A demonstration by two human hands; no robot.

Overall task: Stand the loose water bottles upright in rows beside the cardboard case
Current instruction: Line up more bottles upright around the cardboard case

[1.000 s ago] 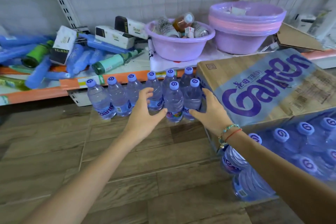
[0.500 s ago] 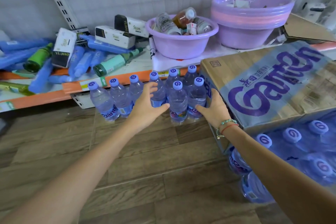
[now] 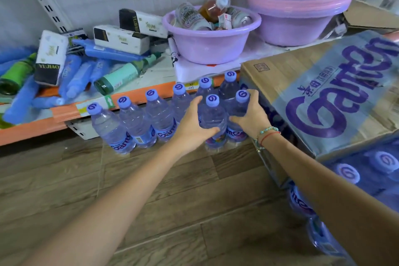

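Note:
Several clear water bottles with purple caps stand upright on the wooden floor in a back row (image 3: 138, 123) under the shelf edge. Two more form a front row beside the cardboard case (image 3: 319, 97). My left hand (image 3: 194, 124) grips the front bottle (image 3: 212, 119), thumb in front and fingers behind it. My right hand (image 3: 251, 117) grips the bottle next to the case (image 3: 240, 101), fingers curled round its shoulder. More bottles (image 3: 367, 170) sit packed inside the open case at the right.
A low shelf with an orange edge (image 3: 64, 112) runs behind the rows, littered with tissue packs, blue tubes and green bottles. Two purple basins (image 3: 207, 43) (image 3: 302, 8) stand on it. Bare wooden floor (image 3: 151, 190) lies in front.
Both hands have closed in on the two front bottles, the left thumb now wrapping the front one. The view has moved slightly closer and down.

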